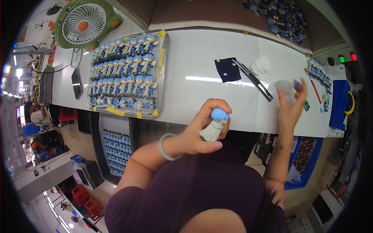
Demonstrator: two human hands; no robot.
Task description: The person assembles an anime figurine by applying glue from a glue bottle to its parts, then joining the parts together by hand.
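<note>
My left hand (pixel 202 126) is closed around a small figurine (pixel 215 126) with light blue hair and a white cape, held upright above the table's near edge. On the right, my right hand (pixel 292 110) reaches over the table with thumb and fingers apart. Beside its fingertips stands a small translucent cup (pixel 284 85). A tiny blue piece (pixel 297 84) shows by the fingers; I cannot make out what it is. A dark patterned cloth (pixel 227 70), a black and silver pen-like tool (pixel 254 81) and a crumpled white tissue (pixel 261 66) lie between the hands.
A taped tray (pixel 161 73) of blue-haired figurines stands left, near a green fan (pixel 83 25). More figurines (pixel 319 73) lie at the far right, by a red stick (pixel 314 86) and a blue bin (pixel 339 105). Another figurine tray (pixel 116 151) sits below the table.
</note>
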